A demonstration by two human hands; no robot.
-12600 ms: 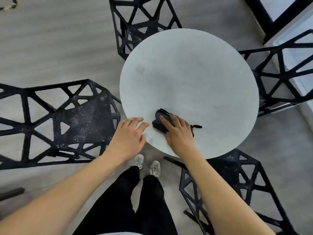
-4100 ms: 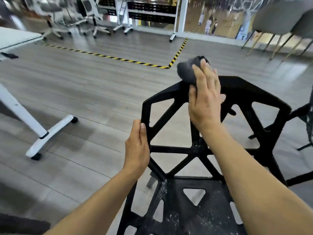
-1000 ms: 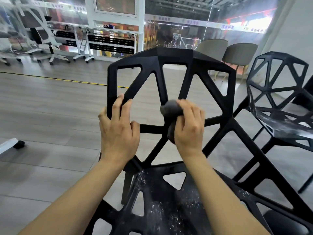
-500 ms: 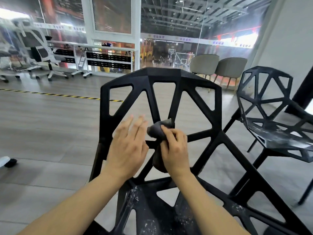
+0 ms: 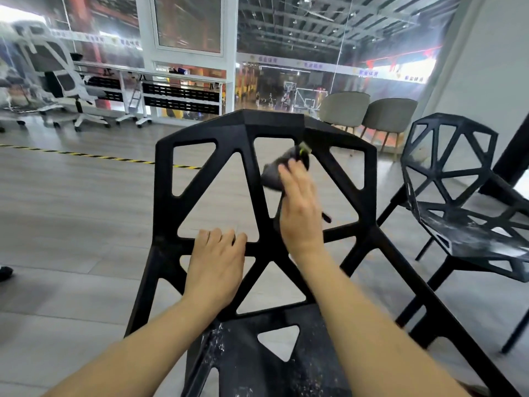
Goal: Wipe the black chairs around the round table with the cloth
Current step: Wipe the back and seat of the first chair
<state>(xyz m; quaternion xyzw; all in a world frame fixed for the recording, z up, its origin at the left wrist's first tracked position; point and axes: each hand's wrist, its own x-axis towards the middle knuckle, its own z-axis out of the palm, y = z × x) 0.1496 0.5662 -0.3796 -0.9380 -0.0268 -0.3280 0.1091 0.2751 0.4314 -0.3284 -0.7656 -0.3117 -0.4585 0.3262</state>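
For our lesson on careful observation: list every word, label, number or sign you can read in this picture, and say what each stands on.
None can be read.
Small signs on the band above the glass wall: characters too blurred to read.
Green tag on the cloth in the right hand: too small to show any text.
Black chair, gripped by the left hand: no marking visible.
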